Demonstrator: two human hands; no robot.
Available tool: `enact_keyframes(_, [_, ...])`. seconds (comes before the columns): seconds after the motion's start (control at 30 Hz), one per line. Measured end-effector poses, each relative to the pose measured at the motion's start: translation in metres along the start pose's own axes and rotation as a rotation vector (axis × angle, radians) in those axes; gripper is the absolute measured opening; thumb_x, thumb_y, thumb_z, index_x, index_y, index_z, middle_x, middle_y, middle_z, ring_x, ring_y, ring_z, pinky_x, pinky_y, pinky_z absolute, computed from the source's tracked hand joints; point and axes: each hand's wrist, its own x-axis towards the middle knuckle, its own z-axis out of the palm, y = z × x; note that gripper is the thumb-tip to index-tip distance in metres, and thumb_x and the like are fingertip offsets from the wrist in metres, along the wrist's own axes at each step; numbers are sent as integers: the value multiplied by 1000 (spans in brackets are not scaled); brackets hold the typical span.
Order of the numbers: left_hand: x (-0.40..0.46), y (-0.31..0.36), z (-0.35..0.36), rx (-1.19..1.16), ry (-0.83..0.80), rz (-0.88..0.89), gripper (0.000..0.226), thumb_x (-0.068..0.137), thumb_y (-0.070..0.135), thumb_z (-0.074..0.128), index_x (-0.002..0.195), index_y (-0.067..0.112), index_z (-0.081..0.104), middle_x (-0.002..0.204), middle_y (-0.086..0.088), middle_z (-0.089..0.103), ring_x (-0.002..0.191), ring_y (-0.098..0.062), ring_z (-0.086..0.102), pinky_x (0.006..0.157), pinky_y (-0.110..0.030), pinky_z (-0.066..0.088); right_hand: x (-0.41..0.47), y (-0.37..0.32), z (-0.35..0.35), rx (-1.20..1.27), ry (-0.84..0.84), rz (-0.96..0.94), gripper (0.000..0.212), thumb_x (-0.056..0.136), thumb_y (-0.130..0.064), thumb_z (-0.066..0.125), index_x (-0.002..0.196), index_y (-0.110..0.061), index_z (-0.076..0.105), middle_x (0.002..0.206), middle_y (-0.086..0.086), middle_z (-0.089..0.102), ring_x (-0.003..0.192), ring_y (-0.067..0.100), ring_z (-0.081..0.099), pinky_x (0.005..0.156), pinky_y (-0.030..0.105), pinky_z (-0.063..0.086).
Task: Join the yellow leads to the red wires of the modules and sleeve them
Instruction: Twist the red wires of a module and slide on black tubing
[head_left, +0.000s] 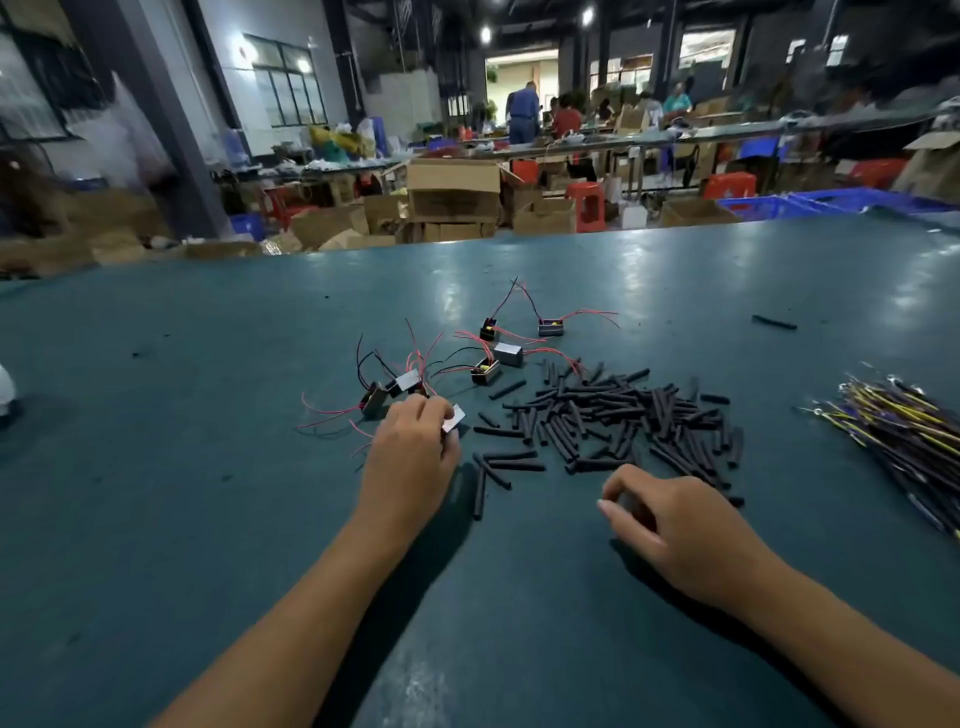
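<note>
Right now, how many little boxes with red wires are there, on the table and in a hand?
Modules lying on the table: 6
Module held in the left hand: 1
Total: 7

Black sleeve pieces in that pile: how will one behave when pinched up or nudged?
Each black sleeve piece in the pile looks like a short, thin tube, so probably very light. Round section on the smooth green table: likely to roll if nudged sideways. Some lie slightly bent, suggesting they flex rather than stay rigid.
</note>
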Motion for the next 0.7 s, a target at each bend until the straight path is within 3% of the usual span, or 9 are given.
enact_keyframes(0.07, [14,-4,5,198,-23,40,19,97,24,60,110,10,61,111,-8,63,106,-29,54,91,-38,42,0,1,-1,52,-11,-1,11,98,-40,52,89,-34,53,54,-8,54,51,16,51,48,23,34])
enact_keyframes(0.13, [30,-8,9,359,-130,-37,32,101,42,51,114,14,57,118,-5,62,115,-28,52,95,-37,38,-3,1,-4,110,-41,14,10,98,-39,53,89,-35,53,57,-9,56,53,15,52,50,27,38])
enact_keyframes(0.2, [40,-12,12,481,-236,-118,42,99,55,47,114,17,57,114,-3,65,112,-27,54,95,-38,37,-4,1,-5,142,-44,9,10,98,-38,54,88,-37,54,62,-11,59,54,14,54,51,29,41])
enact_keyframes(0.3, [41,-16,11,503,-244,-108,37,99,53,50,112,20,60,105,-1,69,106,-26,57,94,-38,37,-3,3,-6,155,-54,2,11,97,-38,55,87,-38,53,64,-12,60,54,14,53,52,30,41])
enact_keyframes(0.4, [38,-20,-8,300,-118,-99,23,95,46,62,97,22,59,94,6,66,94,-22,57,85,-37,35,-2,3,-6,177,-49,6,11,97,-37,55,86,-39,53,65,-12,60,54,13,53,51,27,39])
enact_keyframes(0.5, [25,-23,-35,-81,-75,-50,20,87,38,76,89,25,62,79,18,61,77,-3,53,77,-32,36,-2,2,-7,186,-51,9,12,97,-37,56,86,-40,54,65,-12,60,54,12,53,50,26,38])
enact_keyframes(0.6, [6,-18,-57,-341,-172,58,21,83,33,80,93,23,66,84,14,63,81,-7,58,76,-25,45,-2,0,-7,189,-56,11,12,97,-35,57,86,-38,55,61,-12,59,52,13,51,50,27,38])
enact_keyframes(0.7, [-2,-17,-69,-635,-331,30,25,81,31,81,99,22,66,88,2,65,82,-15,61,78,-24,49,-4,-3,-10,206,-51,18,11,97,-33,58,86,-36,57,61,-12,60,53,15,52,50,27,39])
